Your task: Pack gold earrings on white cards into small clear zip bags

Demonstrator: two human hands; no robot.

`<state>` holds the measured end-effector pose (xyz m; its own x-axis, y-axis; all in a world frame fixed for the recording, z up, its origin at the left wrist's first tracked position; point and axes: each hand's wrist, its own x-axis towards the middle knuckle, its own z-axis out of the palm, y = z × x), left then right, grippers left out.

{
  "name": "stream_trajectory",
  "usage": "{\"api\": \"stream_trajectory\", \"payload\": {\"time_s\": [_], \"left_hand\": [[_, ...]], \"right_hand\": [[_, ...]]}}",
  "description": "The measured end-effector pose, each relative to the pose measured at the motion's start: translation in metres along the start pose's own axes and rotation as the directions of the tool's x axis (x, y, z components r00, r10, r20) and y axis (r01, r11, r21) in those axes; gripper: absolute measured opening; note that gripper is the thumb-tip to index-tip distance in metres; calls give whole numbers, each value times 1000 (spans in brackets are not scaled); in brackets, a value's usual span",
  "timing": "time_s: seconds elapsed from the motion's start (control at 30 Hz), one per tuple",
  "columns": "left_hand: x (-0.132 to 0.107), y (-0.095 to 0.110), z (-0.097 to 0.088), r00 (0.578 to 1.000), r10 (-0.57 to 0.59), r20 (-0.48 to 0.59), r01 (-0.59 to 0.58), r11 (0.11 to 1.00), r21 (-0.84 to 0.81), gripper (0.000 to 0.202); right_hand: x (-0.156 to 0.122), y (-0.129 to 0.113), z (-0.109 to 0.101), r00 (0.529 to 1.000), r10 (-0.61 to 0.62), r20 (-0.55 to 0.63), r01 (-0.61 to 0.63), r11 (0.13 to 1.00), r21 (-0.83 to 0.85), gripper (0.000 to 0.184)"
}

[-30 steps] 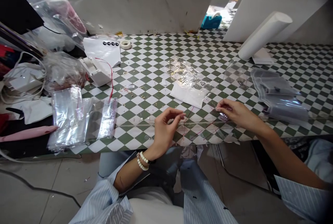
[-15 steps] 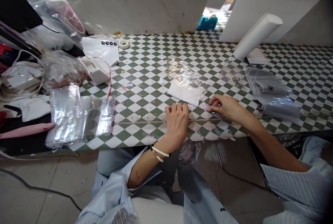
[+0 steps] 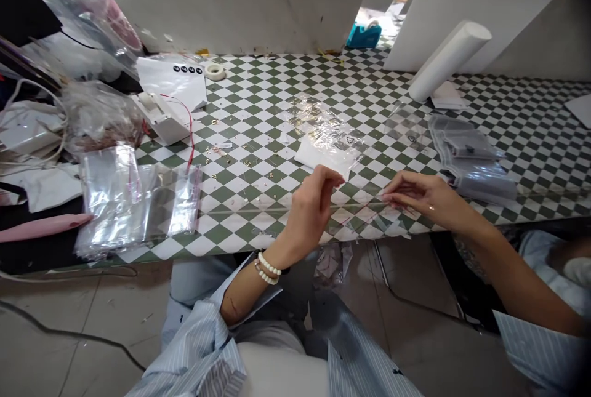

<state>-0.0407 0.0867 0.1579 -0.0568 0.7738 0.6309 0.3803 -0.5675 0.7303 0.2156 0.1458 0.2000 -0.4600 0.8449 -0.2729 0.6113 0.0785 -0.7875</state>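
My left hand (image 3: 311, 209), with white bead bracelets on its wrist, is raised a little above the front edge of the table. Its thumb and fingers are pinched together, and whatever is between them is too small to make out. To its right, my right hand (image 3: 420, 197) is closed in a pinch, also on something too fine to tell. Clear plastic with thin pinkish lines (image 3: 362, 215) lies on the table between and below the hands. Just beyond my left hand are a white sheet (image 3: 316, 160) and a crinkled clear bag (image 3: 332, 129).
Tiny gold-coloured rings (image 3: 247, 163) are scattered at centre left. A stack of clear bags (image 3: 111, 212), a white dispenser (image 3: 168, 123) and a tape roll (image 3: 215, 72) stand left. Frosted pouches (image 3: 484, 166) and a white roll (image 3: 447, 64) are at the right.
My left hand has lifted and turned from resting knuckles-up on the table into a pinch. My right hand has shifted slightly right, its fingers now pointing left. The view has moved slightly.
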Motion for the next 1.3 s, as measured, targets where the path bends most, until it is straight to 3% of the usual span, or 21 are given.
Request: {"api": "stream_trajectory", "payload": {"time_s": [0.1, 0.17, 0.23, 0.3, 0.33, 0.4, 0.47, 0.57, 0.7, 0.8, 0.87, 0.97, 1.07, 1.17, 1.3], "left_hand": [[-3, -1, -26, 980, 45, 192, -32, 997, -71, 36], [-9, -2, -42, 930, 80, 359, -77, 997, -23, 38], [-18, -4, -55, 833, 70, 549, -111, 993, 43, 32], [-27, -5, -63, 713, 62, 698, -193, 975, 111, 28], [-32, -6, -64, 670, 66, 739, -252, 957, 143, 35], [-40, -8, -65, 627, 86, 775, -349, 920, 180, 44], [-45, -10, -62, 635, 99, 766, -367, 911, 186, 34], [-52, -10, -59, 669, 82, 739, -294, 942, 162, 20], [-62, -4, -62, 716, 77, 694, -262, 951, 165, 24], [-69, -6, -63, 782, 102, 615, -264, 948, 178, 26], [-70, -10, -61, 835, 55, 548, -155, 978, 138, 23], [-66, -17, -57, 881, -112, 459, 120, 993, 13, 16], [-60, -19, -54, 882, -233, 410, 280, 958, -58, 12], [-57, -18, -53, 851, -344, 396, 406, 910, -83, 12], [-56, -15, -54, 825, -393, 407, 464, 881, -91, 11]], "right_hand": [[-4, -3, 2, 985, 24, 168, -10, 996, -86, 42], [0, -1, 6, 969, 49, 244, -9, 987, -160, 55], [4, 2, 13, 965, 46, 259, 11, 977, -212, 58], [7, 2, 20, 968, 24, 251, 37, 971, -237, 49], [8, 1, 24, 965, 20, 260, 45, 970, -239, 42], [10, -4, 28, 955, 21, 295, 53, 969, -241, 32], [11, -9, 30, 946, 37, 321, 50, 965, -259, 25], [15, -16, 30, 942, 50, 331, 58, 949, -309, 20], [21, -15, 28, 928, 11, 374, 137, 920, -368, 18], [20, -6, 30, 911, -28, 412, 199, 905, -377, 19], [15, 3, 35, 923, -92, 374, 243, 891, -382, 20], [3, 13, 42, 951, -158, 266, 246, 907, -343, 20], [-7, 14, 42, 968, -138, 212, 188, 953, -238, 17], [-13, 5, 38, 986, -128, 110, 142, 981, -129, 18], [-17, -16, 36, 989, -149, -25, 143, 978, -152, 17]]}}
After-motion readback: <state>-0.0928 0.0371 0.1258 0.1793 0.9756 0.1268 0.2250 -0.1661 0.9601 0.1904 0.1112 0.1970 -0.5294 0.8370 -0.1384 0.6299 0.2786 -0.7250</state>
